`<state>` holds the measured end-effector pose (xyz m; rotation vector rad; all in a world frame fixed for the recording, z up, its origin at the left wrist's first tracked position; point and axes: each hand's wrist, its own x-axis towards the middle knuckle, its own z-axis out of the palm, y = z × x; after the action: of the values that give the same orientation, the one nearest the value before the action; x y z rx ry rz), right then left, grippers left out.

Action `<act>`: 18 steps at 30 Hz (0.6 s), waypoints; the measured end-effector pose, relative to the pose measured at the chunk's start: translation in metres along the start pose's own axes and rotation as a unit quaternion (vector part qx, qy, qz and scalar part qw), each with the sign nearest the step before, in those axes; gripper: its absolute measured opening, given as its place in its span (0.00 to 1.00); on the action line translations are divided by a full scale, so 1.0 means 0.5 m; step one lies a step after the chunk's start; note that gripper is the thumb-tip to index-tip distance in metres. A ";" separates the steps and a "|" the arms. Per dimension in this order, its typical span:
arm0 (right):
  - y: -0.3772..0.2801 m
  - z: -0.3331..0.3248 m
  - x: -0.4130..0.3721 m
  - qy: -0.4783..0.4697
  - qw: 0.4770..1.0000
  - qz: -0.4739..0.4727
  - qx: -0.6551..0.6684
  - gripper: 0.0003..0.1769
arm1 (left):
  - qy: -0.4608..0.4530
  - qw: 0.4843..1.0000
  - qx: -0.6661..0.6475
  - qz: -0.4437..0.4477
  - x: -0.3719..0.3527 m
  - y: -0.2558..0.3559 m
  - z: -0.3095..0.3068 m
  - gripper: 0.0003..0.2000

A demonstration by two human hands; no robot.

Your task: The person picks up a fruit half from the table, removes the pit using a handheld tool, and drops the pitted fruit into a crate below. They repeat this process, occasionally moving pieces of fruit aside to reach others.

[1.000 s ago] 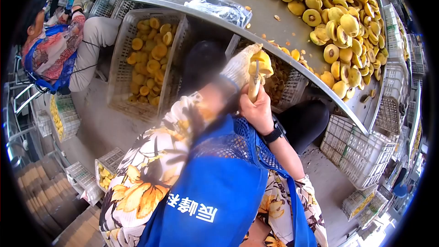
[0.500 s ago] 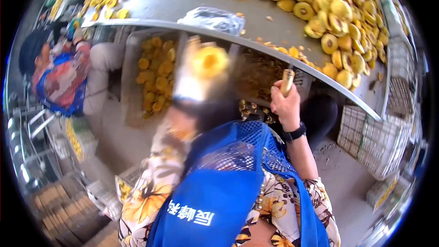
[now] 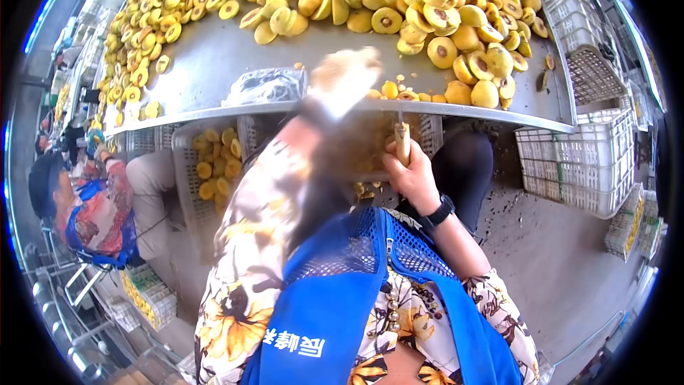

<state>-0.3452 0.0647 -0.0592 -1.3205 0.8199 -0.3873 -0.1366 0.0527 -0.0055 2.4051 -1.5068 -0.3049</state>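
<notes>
One co-worker [image 3: 100, 221] sits at the far left of my feed, in a blue vest over a patterned top, turned toward the table. Just beside that person, I see a low crate with yellow contents. Above them, smaller yellow fruit halves [image 3: 158, 36] cover the left end of the metal table [image 3: 206, 64]. Under its near edge I have a crate [image 3: 184, 189] holding more halves, their cut faces partly showing.

Moving right, a clear plastic bag [image 3: 267, 87] lies on the tabletop by the edge. Next comes my wearer's left hand [image 3: 347, 80], over the near part of the table; it is so blurred and glare-washed that I cannot tell how far it is open or whether it has hold of anything. Beyond it, the larger fruit halves [image 3: 456, 18] lie heaped across the back and right of the table, some cut side up with dark hollows.

Below the edge, the right hand [image 3: 415, 180] has its fingers curled around the wooden handle of a tool [image 3: 402, 145], which points up toward the table. A dark watch [image 3: 442, 210] circles that wrist. Farthest right, I make out white crates [image 3: 577, 164] beside the table's corner.
</notes>
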 end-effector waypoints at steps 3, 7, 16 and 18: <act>0.002 -0.034 -0.018 0.023 1.000 0.003 -0.005 0.07 | -0.107 0.991 0.067 0.039 0.119 0.092 0.080 0.15; 0.006 -0.064 -0.037 0.063 0.998 0.008 0.019 0.07 | -0.075 0.992 0.102 0.024 0.211 0.115 0.143 0.17; -0.072 -0.085 0.028 0.078 0.992 0.025 0.100 0.15 | -0.096 0.915 -0.368 -0.138 0.047 0.069 -0.009 0.16; -0.090 -0.074 0.057 0.028 0.977 0.052 0.205 0.16 | -0.002 0.857 -0.514 0.034 -0.028 0.046 0.008 0.14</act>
<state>-0.3439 0.0090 -0.0261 -0.8834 0.8011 -0.4839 -0.1632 0.0553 -0.0010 1.4740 -0.9976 -0.8415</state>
